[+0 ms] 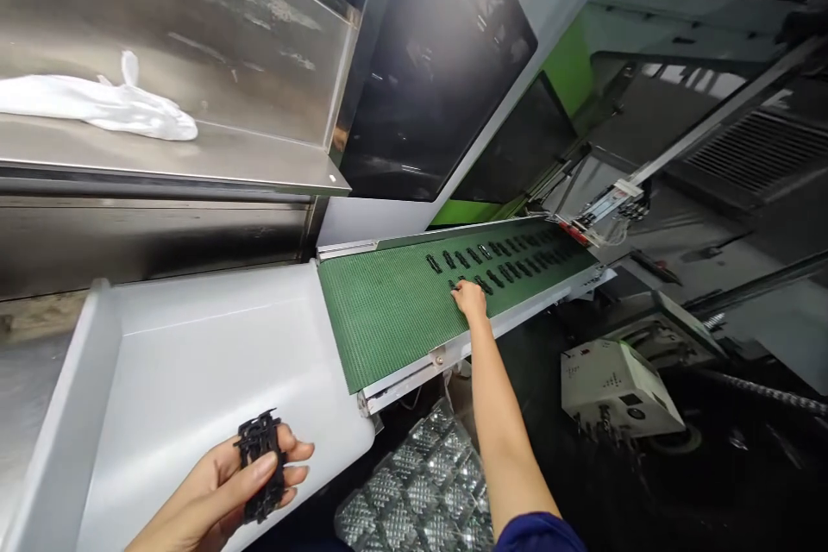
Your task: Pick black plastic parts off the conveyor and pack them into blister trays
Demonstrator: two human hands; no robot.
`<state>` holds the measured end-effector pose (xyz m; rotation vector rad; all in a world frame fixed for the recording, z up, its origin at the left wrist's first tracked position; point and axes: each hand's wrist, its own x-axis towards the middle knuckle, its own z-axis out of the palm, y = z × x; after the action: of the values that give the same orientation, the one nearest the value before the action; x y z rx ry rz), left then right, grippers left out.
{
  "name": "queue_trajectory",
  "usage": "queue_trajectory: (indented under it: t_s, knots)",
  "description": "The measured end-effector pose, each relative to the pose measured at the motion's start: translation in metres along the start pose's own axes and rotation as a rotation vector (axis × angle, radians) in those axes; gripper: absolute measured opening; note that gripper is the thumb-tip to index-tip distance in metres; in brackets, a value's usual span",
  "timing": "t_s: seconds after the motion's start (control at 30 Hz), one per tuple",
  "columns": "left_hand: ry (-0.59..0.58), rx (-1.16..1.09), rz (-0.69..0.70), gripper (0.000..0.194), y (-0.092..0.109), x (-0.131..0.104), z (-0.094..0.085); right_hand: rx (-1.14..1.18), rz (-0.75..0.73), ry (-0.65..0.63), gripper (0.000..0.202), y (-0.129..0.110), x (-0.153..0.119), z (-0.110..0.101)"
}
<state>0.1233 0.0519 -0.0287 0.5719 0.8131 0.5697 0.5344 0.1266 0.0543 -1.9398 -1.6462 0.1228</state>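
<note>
A stack of small black plastic parts (260, 466) is gripped in my left hand (229, 483), above the white tray (220, 362). My right hand (470, 300) reaches over the green conveyor belt (381, 310), its fingers pinched at the near end of the closer row of black parts. What those fingers hold is too small to make out. Two rows of black parts (504, 259) lie along the belt, running toward its far end.
A metal shelf (259, 164) at the upper left bears a white glove (129, 108). Beyond the belt stands a machine with dark panels (440, 69). A robotic arm (608, 207) hangs near the belt's far end. A beige box unit (614, 384) stands at the right.
</note>
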Motion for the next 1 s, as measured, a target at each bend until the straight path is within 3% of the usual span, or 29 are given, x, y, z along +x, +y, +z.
queue_trajectory:
  t_s: [0.07, 0.13, 0.3, 0.37, 0.47, 0.57, 0.67, 0.83, 1.0]
  knots:
    - [-0.005, -0.032, 0.027, 0.035, 0.004, -0.001, 0.001, 0.027, -0.078, -0.085, 0.031, -0.017, -0.009, 0.006]
    - [-0.014, -0.059, 0.047, 0.034, 0.01, -0.005, 0.0, 0.089, -0.191, -0.22, 0.034, -0.05, -0.028, 0.02]
    - [-0.112, -0.092, 0.048, 0.019, 0.021, -0.03, -0.017, 0.348, -0.671, -0.899, 0.031, -0.164, -0.098, 0.057]
    - [-0.157, -0.084, 0.021, 0.018, 0.02, -0.045, -0.027, 0.419, -0.71, -1.006, 0.033, -0.2, -0.118, 0.07]
    - [-0.231, -0.092, -0.003, 0.022, 0.014, -0.067, -0.043, 0.466, -0.558, -0.908, 0.039, -0.234, -0.139, 0.095]
    - [-0.238, -0.125, 0.05, 0.022, 0.006, -0.084, -0.056, 0.511, -0.471, -0.765, 0.03, -0.251, -0.156, 0.119]
    - [-0.131, -0.184, 0.114, 0.023, 0.0, -0.095, -0.07, 0.502, -0.56, -0.618, 0.027, -0.261, -0.172, 0.134]
    - [-0.004, -0.16, 0.156, 0.033, -0.002, -0.107, -0.088, 0.308, -0.872, -0.554, 0.077, -0.274, -0.184, 0.138]
    - [-0.047, -0.233, 0.125, 0.033, 0.004, -0.115, -0.094, 0.417, -0.758, -0.49, 0.07, -0.279, -0.188, 0.138]
